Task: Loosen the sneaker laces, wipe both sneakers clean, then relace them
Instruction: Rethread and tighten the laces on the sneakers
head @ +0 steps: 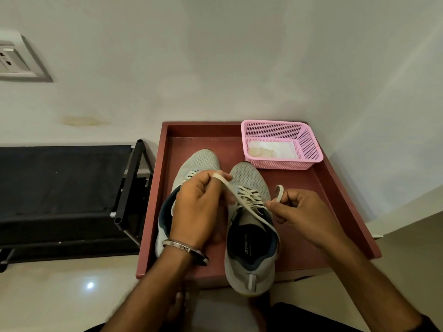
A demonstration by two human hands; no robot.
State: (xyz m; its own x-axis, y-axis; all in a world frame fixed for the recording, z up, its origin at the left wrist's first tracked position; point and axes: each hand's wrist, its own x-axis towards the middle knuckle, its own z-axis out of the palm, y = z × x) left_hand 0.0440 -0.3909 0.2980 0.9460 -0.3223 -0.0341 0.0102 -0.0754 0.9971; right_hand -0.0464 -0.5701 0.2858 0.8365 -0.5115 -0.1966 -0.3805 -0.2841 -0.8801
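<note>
Two grey mesh sneakers stand side by side on a dark red tray (335, 212), toes pointing away from me. The right sneaker (251, 236) has white laces (249, 200) crossing its eyelets. My left hand (201, 207) is closed on one lace end, pulled taut up and to the left over the shoe. To the right of the shoe, my right hand (304, 212) pinches the other lace end, which loops up above my fingers. The left sneaker (199, 164) is largely hidden under my left hand and wrist.
A pink plastic basket (309, 152) with a white cloth (273, 149) inside sits at the tray's far right corner. A black shoe rack (72, 188) stands left of the tray. White walls rise behind, with a switch plate (16, 61) at upper left.
</note>
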